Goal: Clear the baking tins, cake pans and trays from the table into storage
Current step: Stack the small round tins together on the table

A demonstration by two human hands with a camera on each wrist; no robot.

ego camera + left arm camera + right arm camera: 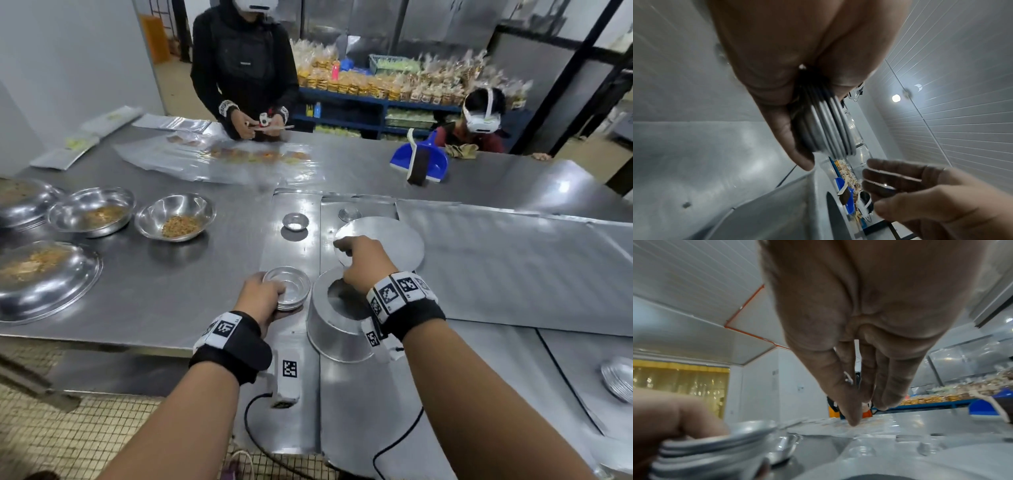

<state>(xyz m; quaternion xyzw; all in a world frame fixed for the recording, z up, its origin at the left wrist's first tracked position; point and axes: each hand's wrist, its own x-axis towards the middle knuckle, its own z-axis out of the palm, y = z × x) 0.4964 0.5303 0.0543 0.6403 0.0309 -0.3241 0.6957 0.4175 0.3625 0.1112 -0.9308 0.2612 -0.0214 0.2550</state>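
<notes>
Both hands work at the near edge of the steel table. Left hand grips a stack of small nested tins, fingers curled round its side; the left wrist view shows the stacked rims edge-on against the palm. Right hand hangs just beside it, holding nothing, fingers loose and pointing down over an upturned cake pan with a hole in its base. Behind that lies a flat round disc. Farther out sit two single small tins, left of them bowls with crumbs, and a blue dustpan at the far side.
</notes>
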